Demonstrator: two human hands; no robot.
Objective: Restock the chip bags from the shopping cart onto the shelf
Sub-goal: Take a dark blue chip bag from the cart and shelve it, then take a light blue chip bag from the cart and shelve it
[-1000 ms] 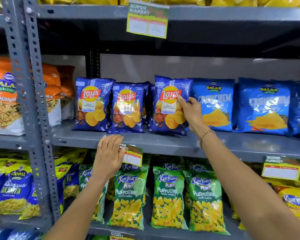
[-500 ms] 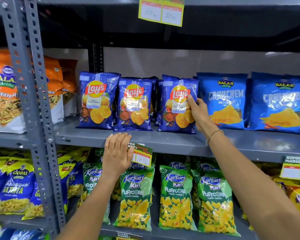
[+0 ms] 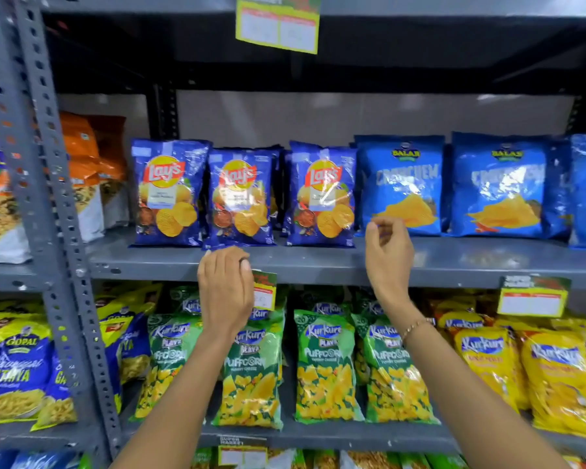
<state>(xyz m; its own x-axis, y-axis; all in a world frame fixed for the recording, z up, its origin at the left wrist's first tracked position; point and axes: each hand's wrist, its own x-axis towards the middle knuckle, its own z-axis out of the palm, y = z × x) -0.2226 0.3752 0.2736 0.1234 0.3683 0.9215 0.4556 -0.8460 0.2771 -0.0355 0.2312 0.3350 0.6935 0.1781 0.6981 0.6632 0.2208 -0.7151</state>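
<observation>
Three dark blue Lay's chip bags stand upright in a row on the grey middle shelf [image 3: 335,265]: a left bag [image 3: 168,192], a middle bag [image 3: 241,198] and a right bag [image 3: 322,194], with more bags behind them. My right hand [image 3: 388,255] hangs in front of the shelf edge just right of the right bag, fingers loosely curled and holding nothing. My left hand [image 3: 225,292] rests against the shelf's front lip below the middle bag, fingers together, empty. The shopping cart is out of view.
Light blue Balaji bags [image 3: 400,184] stand right of the Lay's row, orange bags [image 3: 82,170] to the left behind a grey upright post [image 3: 58,231]. Green Kurkure Puffcorn bags [image 3: 322,363] and yellow bags fill the lower shelf. Price tags [image 3: 531,296] hang on the shelf lips.
My right hand has let go of the right Lay's bag and dropped back to the shelf edge. The bag stays upright. My left hand stays at the shelf lip.
</observation>
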